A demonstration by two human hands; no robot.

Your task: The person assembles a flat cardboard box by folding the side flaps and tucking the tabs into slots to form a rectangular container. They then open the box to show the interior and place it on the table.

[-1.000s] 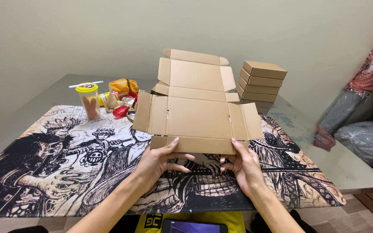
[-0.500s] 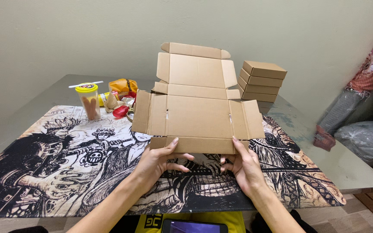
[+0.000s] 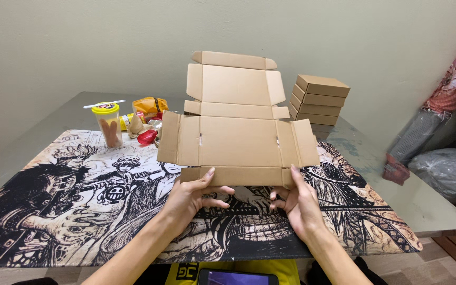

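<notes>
There is just the one view — a camera worn on the person's head, seated at the near edge of the table (image 3: 439, 211) and looking forward and somewhat down across it. It sits close: both forearms rise from the bottom of the frame, the left hand (image 3: 193, 198) and right hand (image 3: 299, 206) near the lower middle, with the flat cardboard box (image 3: 238, 140) dead centre. Facing the pale wall (image 3: 80, 47) beyond the table's far edge, it takes in the whole printed mat (image 3: 69, 200) and a strip of floor at the right — no second view shares the scene.
</notes>
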